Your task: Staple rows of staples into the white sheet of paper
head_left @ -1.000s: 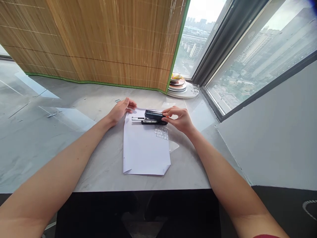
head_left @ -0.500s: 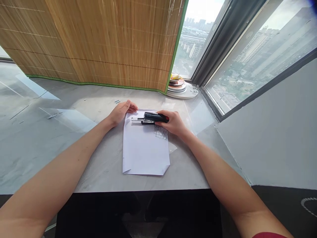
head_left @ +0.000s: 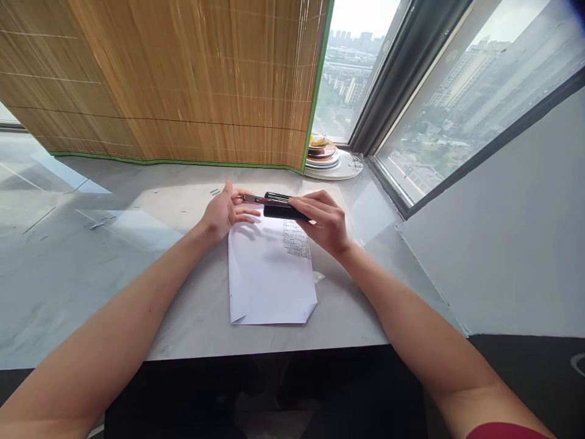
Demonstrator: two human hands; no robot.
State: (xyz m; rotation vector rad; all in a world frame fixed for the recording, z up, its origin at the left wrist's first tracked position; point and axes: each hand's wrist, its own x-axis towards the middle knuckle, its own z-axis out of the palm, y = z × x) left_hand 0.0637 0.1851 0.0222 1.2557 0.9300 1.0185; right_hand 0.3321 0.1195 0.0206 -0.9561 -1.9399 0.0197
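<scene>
A black stapler (head_left: 284, 207) is gripped in my right hand (head_left: 326, 221), tilted over the top part of a white sheet of paper (head_left: 269, 280). Its narrow metal end points left. My left hand (head_left: 222, 212) has its fingers stretched and spread around that end; whether a fingertip touches the stapler I cannot tell. Rows of staples (head_left: 296, 239) cover the upper right part of the paper, just under my right hand. Both lower corners of the paper are folded.
Loose staple strips (head_left: 214, 192) lie beyond my left hand on the grey marbled counter (head_left: 192, 317). Small bits of metal (head_left: 98, 224) are scattered at left. Behind hangs a bamboo blind (head_left: 183, 91). Stacked plates (head_left: 331, 163) stand in the corner by the window (head_left: 351, 73).
The stapler has been lifted slightly and turned over in my right hand. My left hand has come off the paper's upper left edge and opened its fingers towards the stapler's tip.
</scene>
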